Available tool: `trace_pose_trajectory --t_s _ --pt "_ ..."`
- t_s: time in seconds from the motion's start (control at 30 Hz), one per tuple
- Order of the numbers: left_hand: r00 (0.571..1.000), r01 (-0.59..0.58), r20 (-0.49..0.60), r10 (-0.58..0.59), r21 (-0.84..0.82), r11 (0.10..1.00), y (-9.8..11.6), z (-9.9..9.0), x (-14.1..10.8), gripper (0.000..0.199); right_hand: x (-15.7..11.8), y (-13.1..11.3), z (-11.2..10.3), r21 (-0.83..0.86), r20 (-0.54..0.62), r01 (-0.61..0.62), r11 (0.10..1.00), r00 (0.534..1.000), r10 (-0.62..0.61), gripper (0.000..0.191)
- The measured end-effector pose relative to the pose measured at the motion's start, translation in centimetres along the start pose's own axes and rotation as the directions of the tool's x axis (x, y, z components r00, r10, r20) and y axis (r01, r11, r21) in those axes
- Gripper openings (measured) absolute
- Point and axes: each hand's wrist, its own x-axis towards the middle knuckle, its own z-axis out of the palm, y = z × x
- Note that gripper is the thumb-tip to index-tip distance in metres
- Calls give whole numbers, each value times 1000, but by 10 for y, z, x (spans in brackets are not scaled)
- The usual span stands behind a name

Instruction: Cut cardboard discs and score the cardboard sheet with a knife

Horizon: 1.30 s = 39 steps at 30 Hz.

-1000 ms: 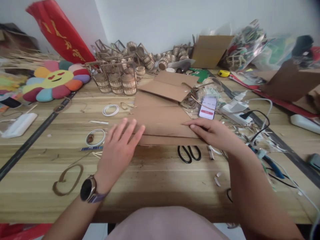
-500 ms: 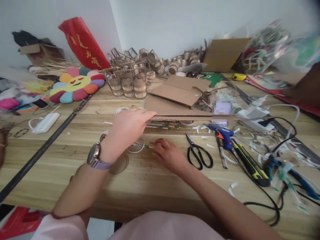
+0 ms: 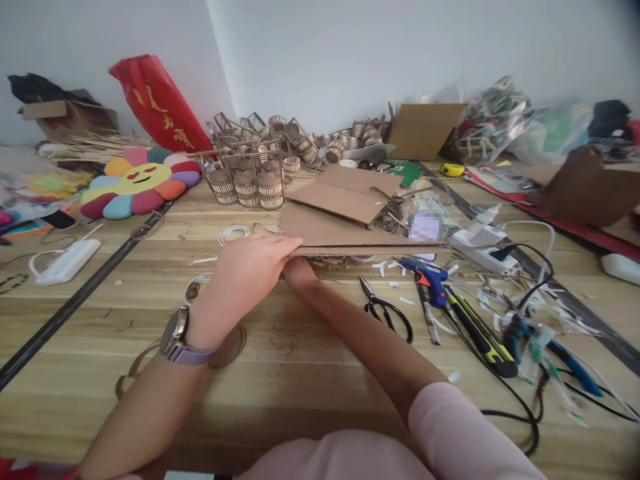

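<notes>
A wooden counter (image 3: 300,393) spreads across the whole view, carrying everything else. At its middle, just in front of the person, is a brown cardboard sheet (image 3: 320,225), its near edge raised off the surface and seen nearly edge-on; a smaller cardboard piece (image 3: 350,190) slants over its far part, whether joined to it or separate I cannot tell. A multicoloured flower cushion (image 3: 145,179) lies at the far left, near a rack of small woven baskets (image 3: 247,187) standing behind the sheet. The left hand (image 3: 250,267) grips the sheet by its near left corner. The right hand (image 3: 301,275) reaches beneath that corner, its fingers hidden, so whether it holds anything cannot be told. To the right of the hands lie a yellow-and-black utility knife (image 3: 483,330), black-handled scissors (image 3: 381,302) and a blue glue gun (image 3: 426,270). Smallest is a yellow tape measure (image 3: 453,170), well beyond them.
</notes>
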Motion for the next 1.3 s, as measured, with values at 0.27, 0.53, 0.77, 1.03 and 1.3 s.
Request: trace_pose_trajectory --t_s 0.27,0.53,0.77,1.03,1.3 --pt "997 -14 -75 17 33 999 -3 1 1 43 -108 -3 -24 -147 -55 -116 982 993 109 30" --pt "999 0 -49 1 29 1000 2 0 -3 41 -238 52 4 -319 -235 -434 843 898 373 46" --pt "1000 13 -11 -13 -38 999 6 5 -11 44 -227 92 -13 -238 -294 -529 814 838 459 48" --pt "993 -98 -63 96 -38 994 19 44 -55 50 -275 76 -39 -152 -464 -446 882 820 335 40" --pt "993 -109 47 109 -7 994 27 122 -112 49 -327 120 -62 -182 -546 -735 653 628 554 44"
